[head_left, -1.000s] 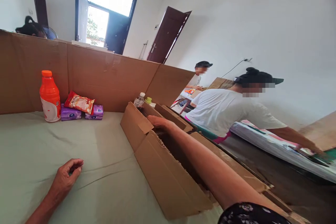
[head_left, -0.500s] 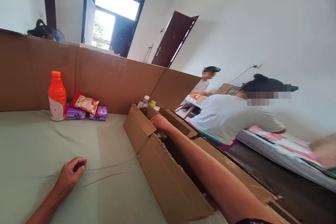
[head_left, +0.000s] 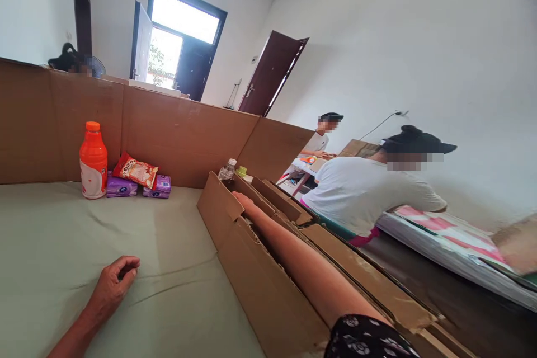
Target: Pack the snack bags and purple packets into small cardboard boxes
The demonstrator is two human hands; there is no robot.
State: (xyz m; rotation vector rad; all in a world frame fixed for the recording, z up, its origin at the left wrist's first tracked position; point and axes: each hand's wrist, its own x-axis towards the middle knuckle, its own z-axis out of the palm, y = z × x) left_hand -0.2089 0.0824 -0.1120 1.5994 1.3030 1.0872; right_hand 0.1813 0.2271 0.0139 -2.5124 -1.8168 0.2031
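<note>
My left hand (head_left: 118,278) rests on the pale green cloth (head_left: 176,313), loosely curled, with a gap between thumb and fingers and nothing in it. My right hand (head_left: 243,201) reaches down into a long open cardboard box (head_left: 251,274) on the right. The box wall hides its fingers, so I cannot see what they touch. Just beyond that hand, a clear bottle with a white cap (head_left: 227,170) and a yellow-green lid (head_left: 241,170) show above the box.
At the back left stands an orange-capped bottle (head_left: 93,162). Beside it a red snack bag (head_left: 136,170) lies on two purple packs (head_left: 121,185). A cardboard wall (head_left: 176,134) borders the far side. People sit beyond, including one in a white shirt (head_left: 356,190).
My right hand has sunk deeper into the box, and a dark patterned sleeve now shows on that arm. My left hand stays put. The view has tilted slightly upward.
</note>
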